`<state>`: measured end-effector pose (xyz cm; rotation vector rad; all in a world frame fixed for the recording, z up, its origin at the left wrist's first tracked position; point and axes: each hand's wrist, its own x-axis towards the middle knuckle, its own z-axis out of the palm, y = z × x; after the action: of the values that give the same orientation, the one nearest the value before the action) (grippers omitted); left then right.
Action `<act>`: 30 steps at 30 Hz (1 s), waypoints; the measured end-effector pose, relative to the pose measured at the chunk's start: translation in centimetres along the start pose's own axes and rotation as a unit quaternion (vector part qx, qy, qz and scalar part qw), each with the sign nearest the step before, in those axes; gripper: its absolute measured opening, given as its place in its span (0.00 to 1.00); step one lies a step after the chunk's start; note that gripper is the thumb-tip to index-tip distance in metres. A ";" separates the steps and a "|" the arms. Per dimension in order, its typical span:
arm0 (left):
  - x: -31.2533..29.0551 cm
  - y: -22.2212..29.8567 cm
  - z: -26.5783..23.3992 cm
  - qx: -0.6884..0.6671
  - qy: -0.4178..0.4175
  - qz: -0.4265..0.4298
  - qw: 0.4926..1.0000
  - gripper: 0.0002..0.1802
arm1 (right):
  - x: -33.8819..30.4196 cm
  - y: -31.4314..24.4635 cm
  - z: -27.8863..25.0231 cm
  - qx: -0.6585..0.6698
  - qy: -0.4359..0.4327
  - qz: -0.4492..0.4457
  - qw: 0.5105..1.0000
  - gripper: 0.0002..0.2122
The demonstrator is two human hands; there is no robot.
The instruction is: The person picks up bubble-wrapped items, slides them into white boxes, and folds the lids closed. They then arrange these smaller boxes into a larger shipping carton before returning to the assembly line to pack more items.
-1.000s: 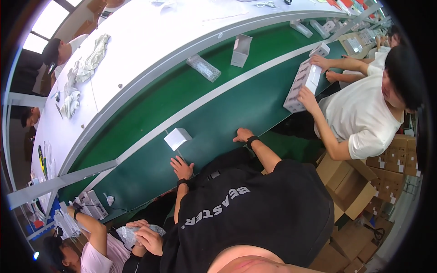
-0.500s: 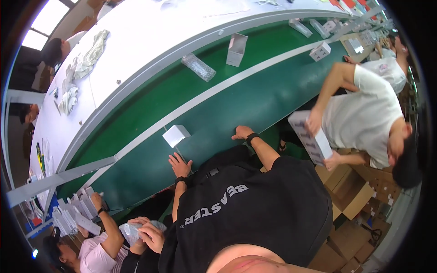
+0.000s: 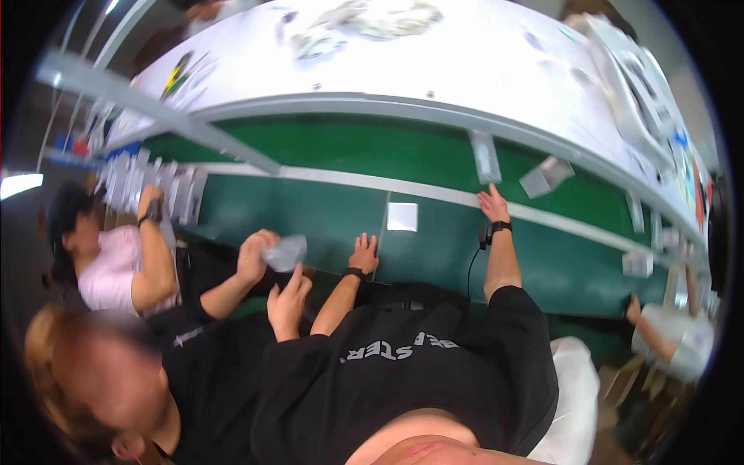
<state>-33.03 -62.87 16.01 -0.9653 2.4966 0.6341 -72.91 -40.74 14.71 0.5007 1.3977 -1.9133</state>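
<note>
Head view: right fingers (image 3: 494,195) loosely apart, just beside bubble-wrapped package (image 3: 485,159)

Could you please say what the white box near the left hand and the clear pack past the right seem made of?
Small white square box: probably smooth, coated cardboard, given its flat, even white face. Clear oblong pack: likely glossy plastic, perhaps bubble wrap, given its translucent, speckled sheen.

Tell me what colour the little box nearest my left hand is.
White: the top of the little box shows best in the head view.
</note>
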 end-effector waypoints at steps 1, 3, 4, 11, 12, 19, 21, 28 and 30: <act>0.1 -0.1 0.4 0.004 0.004 -0.003 1.000 0.47 | 0.7 -0.4 0.7 0.030 0.010 0.034 0.999 0.26; 0.2 0.1 0.9 0.015 0.005 -0.001 1.000 0.45 | 2.5 -0.9 1.7 0.053 0.044 0.056 0.996 0.25; 0.3 0.3 1.1 0.000 0.009 -0.019 1.000 0.45 | 3.5 -1.0 2.0 0.095 0.100 0.069 0.988 0.24; 1.4 0.2 3.1 0.006 0.056 -0.021 0.998 0.44 | 4.3 -3.1 3.2 -0.047 0.028 -0.117 0.992 0.14; 1.6 0.4 2.8 0.005 0.052 -0.013 0.999 0.44 | 3.5 -3.8 4.0 -0.115 0.013 -0.202 0.973 0.13; -1.0 3.1 -2.0 0.014 -0.077 0.003 0.997 0.37 | -8.7 -6.6 2.0 -0.172 0.098 -0.445 0.873 0.14; -3.6 4.6 -5.0 0.015 -0.181 0.002 0.983 0.25 | -15.5 -8.0 3.6 -0.342 0.073 -0.407 0.844 0.13; -8.9 20.8 -11.8 -0.232 0.046 0.355 0.904 0.19 | -32.0 -8.3 4.1 -0.414 0.023 -0.357 0.837 0.07; -8.1 23.2 -13.4 -0.241 0.165 0.451 0.843 0.28 | -34.2 -7.3 5.8 -0.425 -0.048 -0.375 0.823 0.04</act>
<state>-46.22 -50.51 37.36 0.0966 3.1200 1.5389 -54.55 -34.28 44.27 -0.6669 2.3784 -1.5191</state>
